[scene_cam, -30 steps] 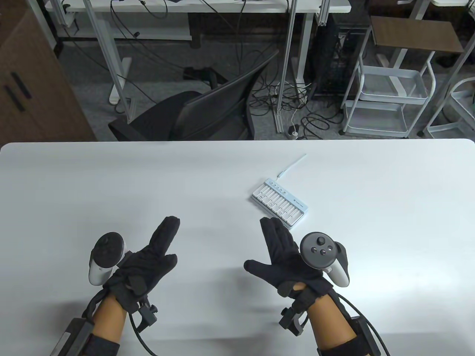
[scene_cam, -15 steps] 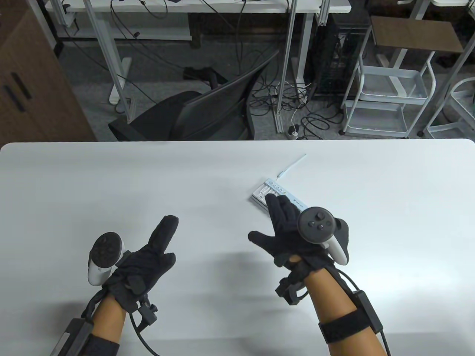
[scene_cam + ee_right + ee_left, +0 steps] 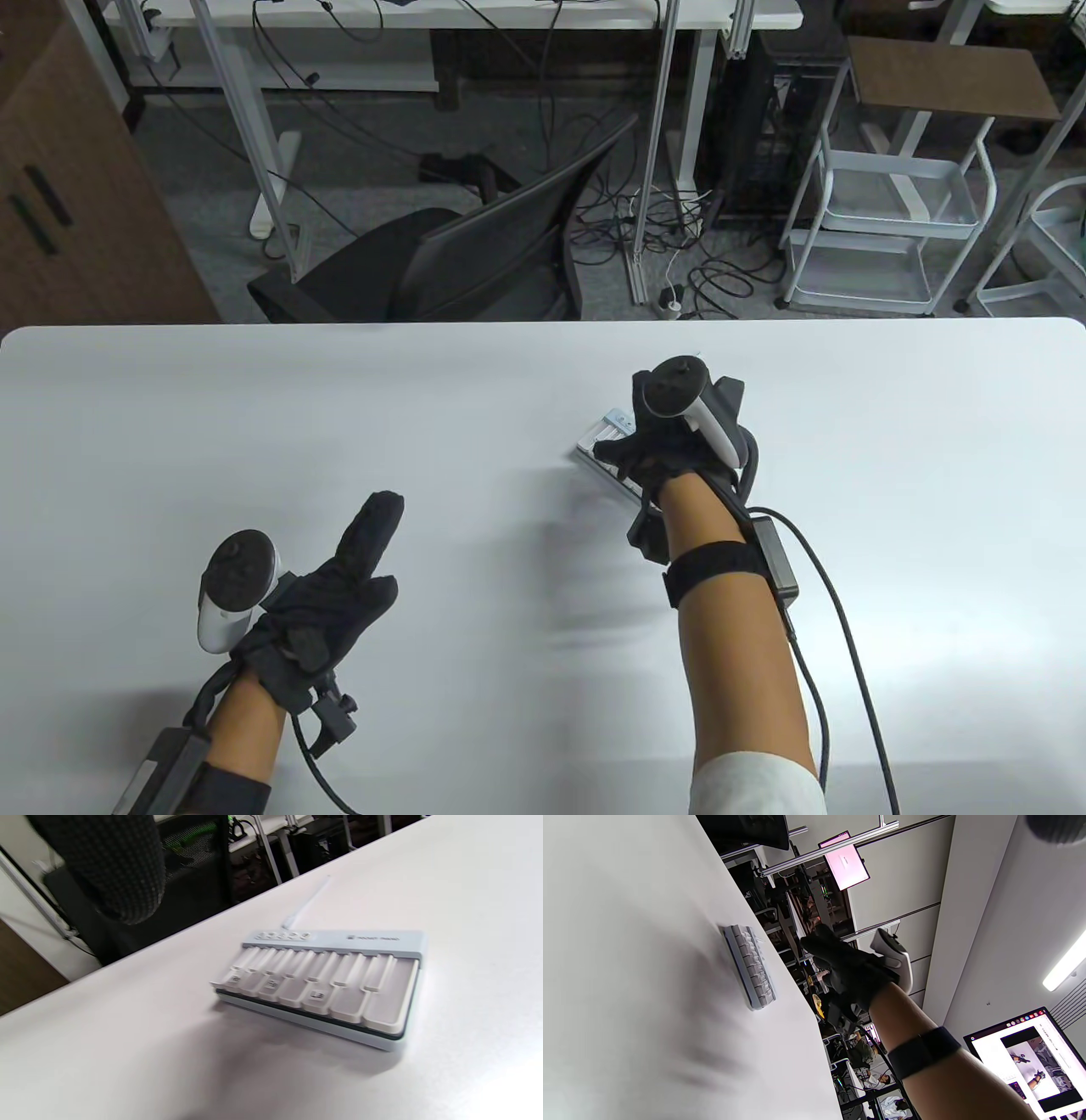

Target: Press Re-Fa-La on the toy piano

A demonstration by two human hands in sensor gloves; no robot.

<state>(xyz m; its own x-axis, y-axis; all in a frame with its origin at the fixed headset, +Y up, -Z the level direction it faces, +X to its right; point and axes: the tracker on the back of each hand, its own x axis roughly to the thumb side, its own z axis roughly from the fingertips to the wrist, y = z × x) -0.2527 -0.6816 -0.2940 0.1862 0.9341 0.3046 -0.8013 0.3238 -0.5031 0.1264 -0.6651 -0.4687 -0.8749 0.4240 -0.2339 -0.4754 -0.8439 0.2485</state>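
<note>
The small white and pale-blue toy piano (image 3: pixel 596 441) lies on the white table (image 3: pixel 254 424), right of centre; my right hand (image 3: pixel 649 441) covers most of it. In the left wrist view that hand (image 3: pixel 840 963) hovers just above the piano (image 3: pixel 751 967) with bent fingers, apart from the keys and holding nothing. The right wrist view shows the whole piano (image 3: pixel 318 984), with keys marked Re (image 3: pixel 235 978), Fa (image 3: pixel 271 983) and La (image 3: pixel 316 995), and one gloved finger (image 3: pixel 114 866) at the top left. My left hand (image 3: pixel 369 552) lies at the front left, fingers stretched out, holding nothing.
A thin white cable (image 3: pixel 305 904) runs from the piano's back toward the table's far edge. Beyond that edge stand a black office chair (image 3: pixel 475 255) and a white cart (image 3: pixel 891 229).
My right hand has moved forward from the table's front to over the piano, covering most of it. The left hand has barely moved.
</note>
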